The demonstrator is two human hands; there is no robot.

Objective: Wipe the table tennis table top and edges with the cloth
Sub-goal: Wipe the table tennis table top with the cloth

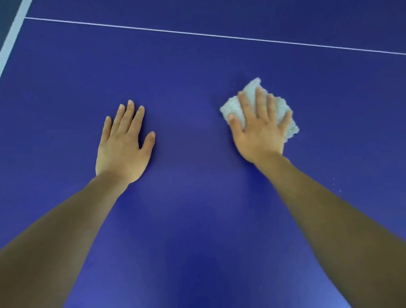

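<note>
The blue table tennis table top fills the head view. A crumpled pale grey-white cloth lies on it right of centre. My right hand presses flat on the cloth with straight, spread fingers, and the cloth sticks out beyond the fingertips and to the right. My left hand rests palm down on the bare table surface to the left, fingers straight, holding nothing.
A thin white centre line crosses the table beyond the hands. The white edge stripe runs along the table's left side, with dark floor beyond it. A few small white specks lie on the surface at right.
</note>
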